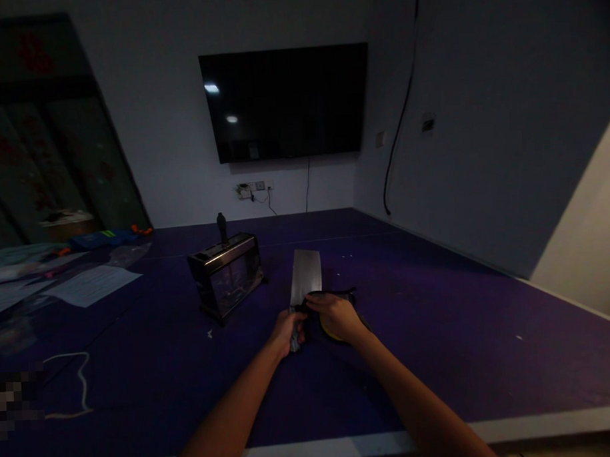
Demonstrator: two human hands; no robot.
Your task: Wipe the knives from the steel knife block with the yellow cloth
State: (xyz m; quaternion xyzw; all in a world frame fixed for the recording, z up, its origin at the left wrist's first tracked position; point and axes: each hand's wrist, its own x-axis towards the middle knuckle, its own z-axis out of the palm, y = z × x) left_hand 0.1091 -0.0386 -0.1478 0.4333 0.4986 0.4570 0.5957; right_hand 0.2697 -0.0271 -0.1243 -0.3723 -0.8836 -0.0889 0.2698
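A cleaver (306, 272) with a broad grey blade points away from me over the purple table. My left hand (286, 329) is wrapped round its handle, which shows greyish below the fingers. Beside it, my right hand (335, 313) is closed, its fingertips pressing dark material at the base of the blade. Under and around that hand is a black item with a yellow part (331, 331); its kind is too dark to make out. Left of the blade stands a black knife block (237, 277) with clear sides and one dark knife handle (221, 226) upright in its top.
Papers (94, 284) and clear plastic bags lie on the left of the purple table (438, 330). A white cord (83, 376) curves near the left front. Small white scraps are scattered about. A television (288, 102) hangs on the back wall above sockets (256, 187).
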